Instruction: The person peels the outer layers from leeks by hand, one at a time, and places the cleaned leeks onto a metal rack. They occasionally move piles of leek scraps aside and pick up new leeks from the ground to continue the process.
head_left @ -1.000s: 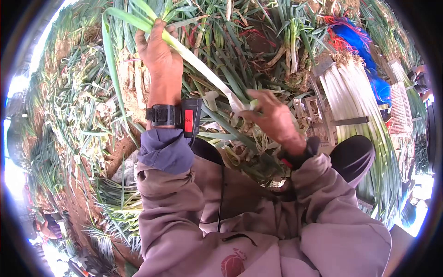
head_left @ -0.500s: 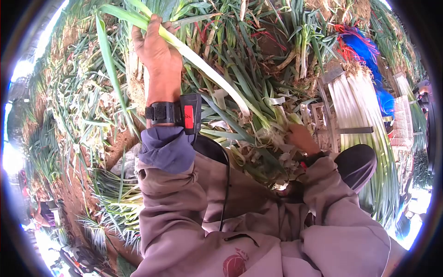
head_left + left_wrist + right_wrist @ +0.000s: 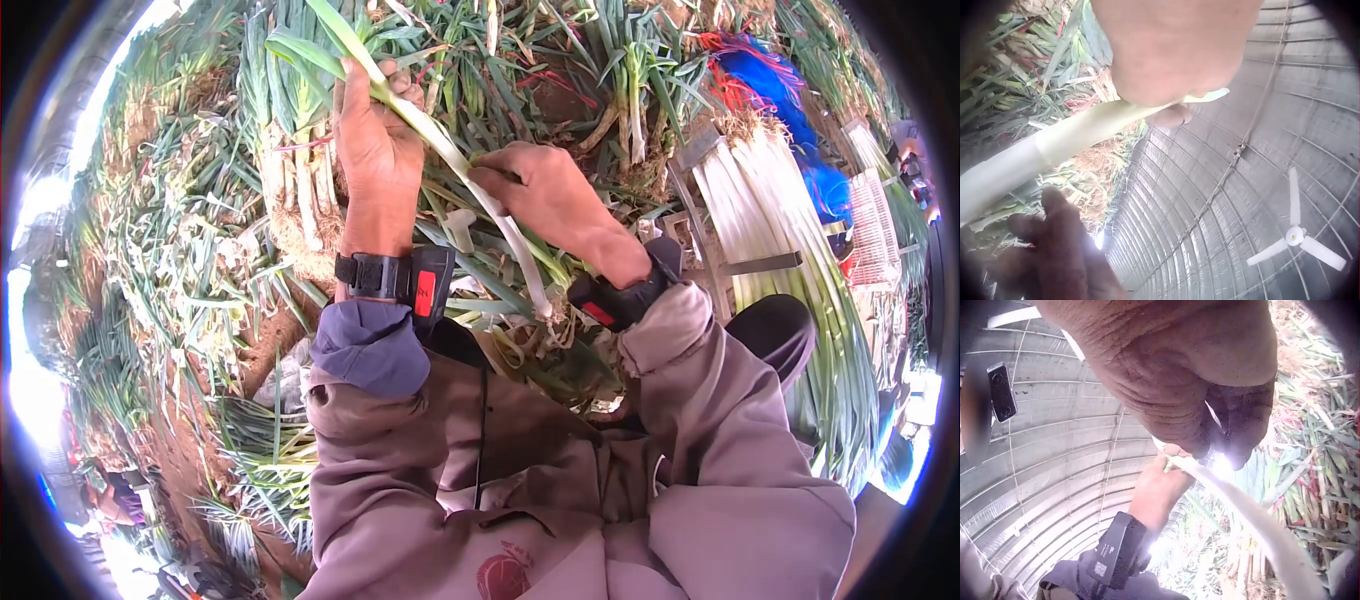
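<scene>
A long green onion [image 3: 437,139] slants across the front of me, its white root end low and its green leaves up at the left. My left hand [image 3: 376,143] grips it just under the leaves; in the left wrist view the stalk [image 3: 1072,136] runs out below that hand. With fingers curled, my right hand [image 3: 562,205] pinches at the middle of the stalk. Its fingertips are close together beside the white stalk [image 3: 1260,519] in the right wrist view, and the hand partly covers them.
Loose leaves and peelings [image 3: 200,250] cover the ground around. Tied green onions with roots [image 3: 305,190] stand beyond the left hand. To the right, a stack of cleaned green onions [image 3: 765,215] lies in a metal frame [image 3: 760,263], with blue and red ties [image 3: 765,80] behind.
The right hand went down from the root end to the pile at the lower right, then came back up to mid-stalk. The left hand kept its grip and shifted slightly right with the green onion.
</scene>
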A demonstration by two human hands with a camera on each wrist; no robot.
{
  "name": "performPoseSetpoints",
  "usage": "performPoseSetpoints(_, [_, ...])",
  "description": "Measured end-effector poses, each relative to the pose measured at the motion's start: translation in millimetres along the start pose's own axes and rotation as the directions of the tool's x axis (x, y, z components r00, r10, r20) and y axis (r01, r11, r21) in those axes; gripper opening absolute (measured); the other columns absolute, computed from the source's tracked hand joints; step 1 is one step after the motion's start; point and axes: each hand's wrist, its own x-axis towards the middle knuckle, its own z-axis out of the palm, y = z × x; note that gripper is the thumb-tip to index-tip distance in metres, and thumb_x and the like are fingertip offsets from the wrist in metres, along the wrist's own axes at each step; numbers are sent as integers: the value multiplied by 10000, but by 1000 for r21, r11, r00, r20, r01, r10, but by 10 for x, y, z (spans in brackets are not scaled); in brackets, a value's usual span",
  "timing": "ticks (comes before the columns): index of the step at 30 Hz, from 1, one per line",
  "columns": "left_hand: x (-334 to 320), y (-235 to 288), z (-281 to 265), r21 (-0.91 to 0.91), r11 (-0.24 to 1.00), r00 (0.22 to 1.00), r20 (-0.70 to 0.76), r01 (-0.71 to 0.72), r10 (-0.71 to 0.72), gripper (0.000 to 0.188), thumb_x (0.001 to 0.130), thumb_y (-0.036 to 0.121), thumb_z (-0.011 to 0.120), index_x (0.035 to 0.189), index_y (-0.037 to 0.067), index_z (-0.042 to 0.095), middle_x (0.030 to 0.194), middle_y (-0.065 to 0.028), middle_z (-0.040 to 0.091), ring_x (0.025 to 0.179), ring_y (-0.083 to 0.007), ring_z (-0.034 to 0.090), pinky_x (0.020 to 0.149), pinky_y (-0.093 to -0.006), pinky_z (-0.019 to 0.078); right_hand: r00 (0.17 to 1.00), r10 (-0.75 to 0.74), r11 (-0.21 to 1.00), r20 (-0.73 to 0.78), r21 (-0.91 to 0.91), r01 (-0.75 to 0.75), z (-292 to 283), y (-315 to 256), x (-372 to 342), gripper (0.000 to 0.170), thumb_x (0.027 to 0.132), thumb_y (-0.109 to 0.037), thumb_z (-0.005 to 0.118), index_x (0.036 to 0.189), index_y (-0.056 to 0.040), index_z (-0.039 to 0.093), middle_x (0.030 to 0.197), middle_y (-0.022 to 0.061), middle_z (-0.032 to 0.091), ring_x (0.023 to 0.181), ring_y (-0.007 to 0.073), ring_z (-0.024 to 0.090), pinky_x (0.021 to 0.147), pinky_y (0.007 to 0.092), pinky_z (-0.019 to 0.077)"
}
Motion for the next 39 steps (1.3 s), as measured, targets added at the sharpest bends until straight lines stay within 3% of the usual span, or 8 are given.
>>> performPoseSetpoints(8, [-126, 15, 121, 163, 983, 987, -122, -80, 100, 251, 994, 313, 648, 1066, 91, 557, 910, -84, 627, 789, -204, 578, 726, -359, 515, 1000, 9, 1000, 12, -12, -9, 220, 139, 69, 219, 876, -191, 631, 932, 3, 716, 792, 241, 667, 761, 441, 656, 712, 451, 539])
performPoseSetpoints(10, [-121, 35, 103, 205, 976, 975, -186, -78, 117, 298, 1001, 334, 631, 1156, 85, 574, 898, -66, 619, 799, -204, 587, 764, -363, 529, 998, 57, 998, 17, 8, -57, 194, 94, 69, 248, 889, -88, 594, 1074, 51, 682, 757, 163, 704, 673, 175, 718, 657, 322, 570])
performPoseSetpoints(17, [-36, 144, 4, 87, 996, 996, -93, -2, 11, 399, 1027, 365, 561, 1292, 67, 572, 775, -24, 565, 715, -184, 579, 719, -384, 546, 897, 347, 713, 272, 545, -441, 199, 188, -86, 216, 950, -141, 607, 973, 63, 671, 746, 93, 678, 581, 148, 661, 550, 276, 539])
performPoseSetpoints(20, [-54, 187, 57, 10, 1000, 987, -158, 11, -10, 386, 1039, 309, 531, 1305, 29, 537, 754, -11, 517, 643, -154, 521, 693, -356, 531, 895, 390, 489, 219, 774, -402, 239, 339, -239, 209, 957, -142, 600, 966, 58, 657, 794, 86, 688, 619, 143, 656, 575, 277, 541])
performPoseSetpoints(24, [59, 236, -158, -34, 999, 998, -61, 31, -33, 314, 1060, 258, 472, 1237, 8, 541, 753, 4, 505, 587, -106, 445, 624, -305, 454, 960, 277, 521, -41, 846, -114, 282, 286, -330, 181, 985, -158, 598, 976, 20, 626, 819, 87, 696, 685, 120, 659, 625, 267, 540])
performPoseSetpoints(28, [224, 288, -369, -191, 973, 990, -29, 132, -140, 290, 1077, 236, 405, 1178, 3, 544, 722, 20, 479, 554, -87, 406, 563, -273, 361, 981, 170, 302, 91, 943, -140, 139, 124, -300, 129, 1012, -144, 560, 950, -41, 606, 812, 69, 676, 647, 104, 629, 628, 248, 515])
performPoseSetpoints(33, [352, 425, -576, -271, 956, 988, -70, 117, -141, 290, 1081, 243, 379, 1121, 6, 543, 695, 25, 475, 520, -85, 389, 545, -271, 359, 914, 131, 566, 385, 727, -388, -137, 61, -553, 178, 1013, -184, 549, 924, -35, 588, 744, 40, 631, 500, 79, 542, 437, 246, 403])
performPoseSetpoints(39, [496, 664, -783, -151, 986, 976, -216, -64, 30, 263, 1079, 245, 398, 972, 53, 542, 660, 33, 461, 488, -80, 372, 473, -249, 312, 798, 334, 782, 502, 325, -532, -180, 372, -1130, 241, 974, -243, 595, 946, -7, 633, 763, 64, 640, 646, 119, 612, 580, 289, 476])
